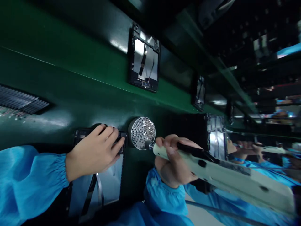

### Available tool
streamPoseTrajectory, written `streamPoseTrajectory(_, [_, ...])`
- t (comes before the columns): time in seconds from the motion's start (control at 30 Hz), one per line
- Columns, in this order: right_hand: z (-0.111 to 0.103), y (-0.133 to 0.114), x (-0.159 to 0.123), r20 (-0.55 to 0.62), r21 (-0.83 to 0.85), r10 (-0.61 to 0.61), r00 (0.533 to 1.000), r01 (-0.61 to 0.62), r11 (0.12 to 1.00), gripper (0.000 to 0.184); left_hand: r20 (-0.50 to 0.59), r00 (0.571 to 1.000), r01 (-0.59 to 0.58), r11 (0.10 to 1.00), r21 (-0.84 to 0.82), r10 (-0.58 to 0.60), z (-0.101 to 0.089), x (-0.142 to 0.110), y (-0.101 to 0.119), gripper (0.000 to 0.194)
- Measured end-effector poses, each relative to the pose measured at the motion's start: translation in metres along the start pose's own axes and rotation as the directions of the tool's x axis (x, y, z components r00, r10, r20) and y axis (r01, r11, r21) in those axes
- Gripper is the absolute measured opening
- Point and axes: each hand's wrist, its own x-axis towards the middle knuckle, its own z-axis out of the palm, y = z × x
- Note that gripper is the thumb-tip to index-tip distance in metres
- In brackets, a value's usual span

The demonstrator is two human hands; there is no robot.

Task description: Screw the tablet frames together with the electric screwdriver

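My right hand [175, 160] is closed around a pale electric screwdriver [225, 179]. The driver's tip meets the lower right of a round perforated screw tray [136, 133], where small shiny screws lie heaped on the right half. Over the upper end of an opened tablet [110, 185] lies my left hand [98, 150], palm down, its bent fingers slightly apart near the top edge. The fingers hide part of the tablet's frame; whether they cover a small part cannot be made out. Dark ribbon cables cross the tablet's silvery inside.
Another opened tablet [145, 62] lies beyond the tray on the green line [82, 66], with a further device [199, 94] to its right. At far left is a ridged dark block [21, 100]. A co-worker's hand [251, 150] holds a similar driver at right.
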Motion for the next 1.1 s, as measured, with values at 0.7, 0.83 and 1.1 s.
streamPoseTrajectory(0.7, [0.001,0.015,-0.002,-0.054,-0.052,0.010,0.999,-0.013,0.999,0.027,-0.013,1.000,-0.005,1.000,-0.008,0.005,0.002,-0.002,0.000,0.045])
streamPoseTrajectory(0.83, [0.001,-0.003,0.003,0.016,-0.037,-0.003,1.000,0.003,0.999,0.032,-0.033,0.999,-0.012,1.000,-0.002,0.012,0.002,-0.001,0.000,0.045])
streamPoseTrajectory(1.1, [0.036,-0.038,-0.005,0.321,-0.016,0.101,0.942,-0.101,0.995,0.042,-0.001,1.000,-0.030,1.000,0.009,0.030,0.000,0.001,-0.001,0.046])
